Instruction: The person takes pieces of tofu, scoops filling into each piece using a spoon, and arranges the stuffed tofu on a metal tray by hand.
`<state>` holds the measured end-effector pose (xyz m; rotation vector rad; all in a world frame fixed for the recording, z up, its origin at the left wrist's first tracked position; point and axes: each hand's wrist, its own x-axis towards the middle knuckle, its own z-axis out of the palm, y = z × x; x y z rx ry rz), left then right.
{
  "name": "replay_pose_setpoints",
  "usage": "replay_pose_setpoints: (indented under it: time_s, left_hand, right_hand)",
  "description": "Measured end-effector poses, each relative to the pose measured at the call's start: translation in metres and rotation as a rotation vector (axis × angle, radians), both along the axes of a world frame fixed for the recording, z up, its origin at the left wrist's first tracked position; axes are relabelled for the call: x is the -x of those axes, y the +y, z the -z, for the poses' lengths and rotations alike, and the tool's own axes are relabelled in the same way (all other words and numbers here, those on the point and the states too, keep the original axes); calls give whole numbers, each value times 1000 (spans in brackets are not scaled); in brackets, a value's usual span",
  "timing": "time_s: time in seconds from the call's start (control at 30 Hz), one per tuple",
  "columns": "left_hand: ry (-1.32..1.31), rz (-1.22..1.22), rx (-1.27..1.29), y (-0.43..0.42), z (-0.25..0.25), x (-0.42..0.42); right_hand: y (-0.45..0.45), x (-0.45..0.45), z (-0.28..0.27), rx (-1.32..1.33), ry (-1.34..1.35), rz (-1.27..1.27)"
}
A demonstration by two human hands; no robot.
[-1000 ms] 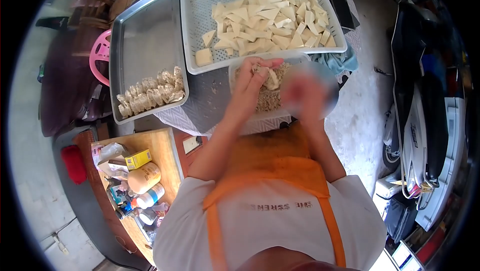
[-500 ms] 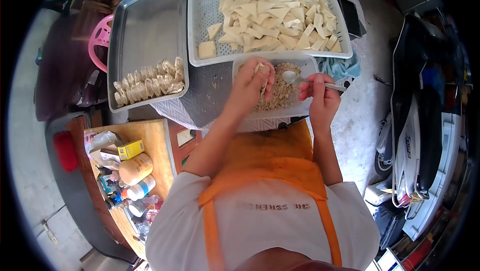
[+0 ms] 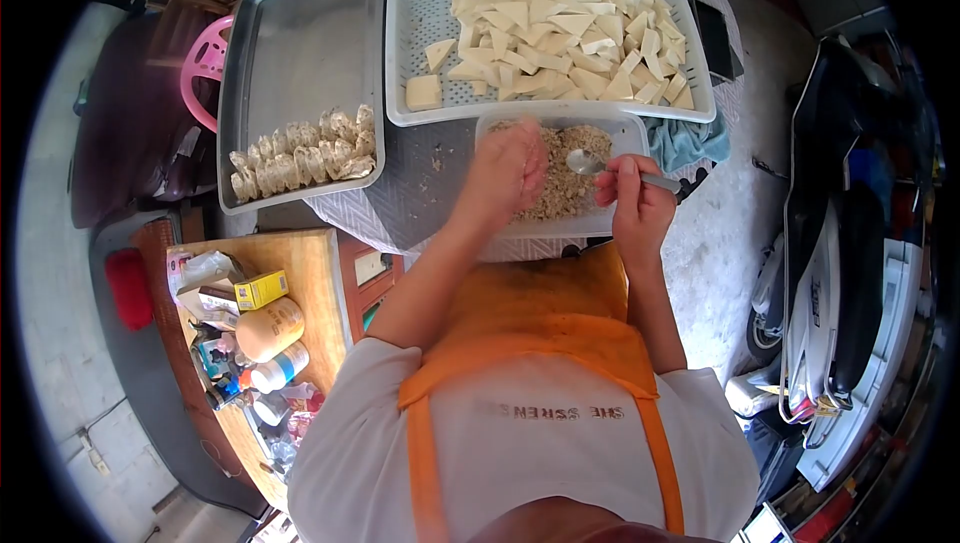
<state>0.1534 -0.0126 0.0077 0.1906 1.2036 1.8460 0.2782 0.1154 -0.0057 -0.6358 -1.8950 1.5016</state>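
Note:
My left hand [image 3: 508, 165] is closed over the left part of a clear plastic tub [image 3: 630, 138]. Its fingers are curled in around a pale tofu piece seen there a moment earlier; the hand now hides that piece. A metal spoon [image 3: 584, 162] with a grey handle is gripped in my right hand [image 3: 640, 198] at the tub's right side. The spoon's bowl hangs over brown crumbly filling [image 3: 560, 198]. Beyond the tub, a white perforated basket [image 3: 425, 28] carries a heap of pale tofu wedges [image 3: 570, 28].
At left lies a metal tray [image 3: 300, 63] with two rows of crumb-coated pieces [image 3: 305, 153] along its near end. A teal cloth [image 3: 690, 140] sits right of the tub. A wooden side table [image 3: 315, 263] holds bottles and boxes. A scooter [image 3: 825, 283] stands at right.
My left hand has turned and closed further, so the pale piece no longer shows. The spoon stays over the filling in my right hand. The whole view has shifted slightly.

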Motion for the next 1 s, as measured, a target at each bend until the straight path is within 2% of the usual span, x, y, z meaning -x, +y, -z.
replay_pose_setpoints:
  time_s: [0.07,0.17,0.27,0.37,0.47,0.57,0.67,0.77,0.87,1.0]
  left_hand:
    - [34,-22,144,2,-19,-5]
    - [129,-2,96,1,-9,-4]
    - [51,22,58,-1,-1,-2]
    - [-28,8,-184,0,-3,1]
    - [-81,-40,-202,6,-7,-3]
    - [132,76,-98,2,3,0]
    - [70,22,-72,3,-1,-1]
    - [13,42,-219,-1,8,3]
    - [-239,-19,162,2,1,-4]
    - [44,89,78,-1,-12,-2]
  right_hand:
    - [-1,0,-1,-1,-3,-3]
    - [-2,1,-2,-2,-1,-10]
    - [-2,0,-2,0,-4,-10]
    - [-3,-1,-1,9,0,-4]
    - [-3,-2,-2,3,3,-7]
    - [-3,-2,-2,-10,7,-9]
    - [-3,-2,-2,-9,-6,-5]
    - [-3,-3,-1,11,-2,3]
    - [-1,-2,6,17,51,-25]
    - [-2,-1,6,-28,23,-11]
